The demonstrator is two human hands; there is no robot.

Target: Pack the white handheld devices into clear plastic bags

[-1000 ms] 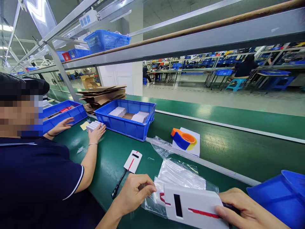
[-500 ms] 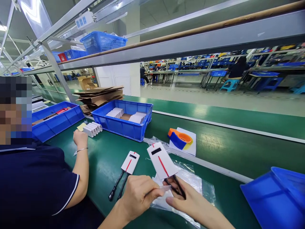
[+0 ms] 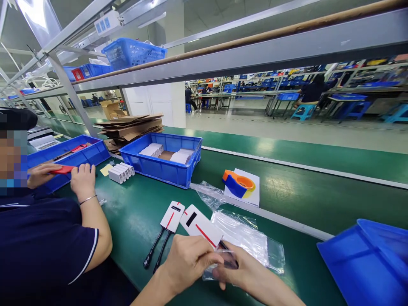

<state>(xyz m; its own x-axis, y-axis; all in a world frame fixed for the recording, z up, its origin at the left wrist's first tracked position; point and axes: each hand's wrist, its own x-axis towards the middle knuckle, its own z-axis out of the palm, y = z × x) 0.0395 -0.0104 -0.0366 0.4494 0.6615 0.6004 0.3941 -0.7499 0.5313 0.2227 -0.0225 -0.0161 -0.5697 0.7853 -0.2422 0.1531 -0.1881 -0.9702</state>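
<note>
My left hand (image 3: 181,261) is closed, thumb against fingers, on the edge of a clear plastic bag (image 3: 227,256). In my right hand (image 3: 247,270) are the black cables (image 3: 230,250) of a white flat device (image 3: 204,226) with a dark window and red stripes. The device tilts to the upper left, and its cable ends are hidden by my fingers and the bag. A second white device (image 3: 172,216) with two black cables lies on the green table, left of the first. Beneath and beyond my right hand is a stack of clear bags (image 3: 244,238).
An orange and blue tape dispenser (image 3: 239,183) rests on white paper. Blue bins stand at the back (image 3: 156,170) and right (image 3: 366,259). White boxlike pieces (image 3: 121,172) lie near a co-worker (image 3: 51,238), who holds a red item (image 3: 65,169). A metal shelf (image 3: 223,63) crosses overhead.
The device in my right hand has tipped left and lower, toward the second device. The bag has come closer around its cables. The co-worker's hands have moved left and now hold a red item.
</note>
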